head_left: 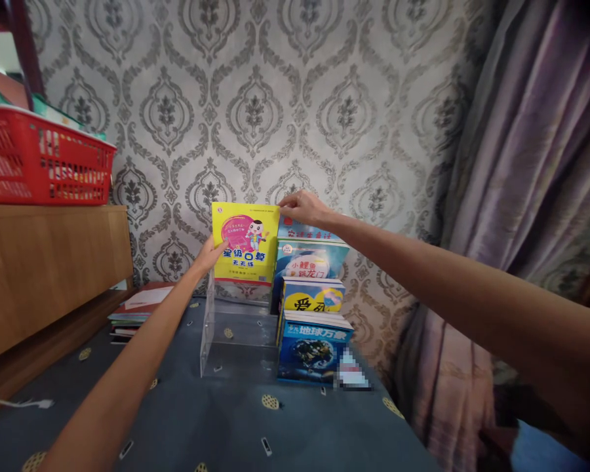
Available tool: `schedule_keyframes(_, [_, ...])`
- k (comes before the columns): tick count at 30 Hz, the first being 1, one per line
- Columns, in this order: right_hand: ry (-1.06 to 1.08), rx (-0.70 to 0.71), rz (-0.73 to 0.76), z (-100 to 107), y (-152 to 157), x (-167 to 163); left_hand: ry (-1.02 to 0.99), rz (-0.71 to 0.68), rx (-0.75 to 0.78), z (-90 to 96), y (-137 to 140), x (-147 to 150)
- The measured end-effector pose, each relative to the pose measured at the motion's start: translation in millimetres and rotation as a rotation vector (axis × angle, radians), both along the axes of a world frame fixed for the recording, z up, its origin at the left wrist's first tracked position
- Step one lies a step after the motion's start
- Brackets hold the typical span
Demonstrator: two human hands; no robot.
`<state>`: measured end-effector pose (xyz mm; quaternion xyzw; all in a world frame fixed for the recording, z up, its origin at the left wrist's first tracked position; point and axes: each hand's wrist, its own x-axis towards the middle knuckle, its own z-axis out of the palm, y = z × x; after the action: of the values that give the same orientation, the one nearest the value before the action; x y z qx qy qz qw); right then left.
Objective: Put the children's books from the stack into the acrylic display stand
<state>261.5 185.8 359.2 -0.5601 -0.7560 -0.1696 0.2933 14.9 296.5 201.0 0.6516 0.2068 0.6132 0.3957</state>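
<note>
A yellow workbook point(246, 262) with a pink cartoon cover stands upright at the top back tier of a clear acrylic book rack point(204, 347). My left hand point(211, 254) grips its left edge, thumb on the cover. At its upper right corner, my right hand point(305, 208) pinches the edge between thumb and fingers. To the right, the rack's tiers hold several books: a blue earth book point(309, 354) in front, a yellow-and-blue book point(312, 298) behind it, then a teal carp storybook point(309, 259). The rearmost book point(307, 229) is partly hidden by my right hand and forearm.
A dark cloth with pineapple prints point(236, 432) covers the table. On the left, a red basket point(69, 160) sits on a wooden cabinet point(54, 269), near a pile of books point(140, 305) and a white cable point(19, 401). A curtain point(491, 196) hangs at right; patterned wallpaper rises behind.
</note>
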Motion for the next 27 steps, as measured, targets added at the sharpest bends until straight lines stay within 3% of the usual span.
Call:
schedule_keyframes(9, [0.058, 0.067, -0.017, -2, 9, 2, -0.001, 0.079, 0.022, -1.3, 4, 4])
schedule_keyframes(17, [0.123, -0.001, 0.092, -3, 5, 5, -0.018, 0.068, 0.058, -4.9, 7, 6])
schedule_keyframes(22, [0.158, -0.029, 0.157, -3, 2, 5, -0.009, 0.182, 0.06, -4.7, 13, 8])
schedule_keyframes(27, [0.14, -0.013, 0.116, -4, 7, 6, -0.019, 0.198, 0.047, -4.1, 14, 8])
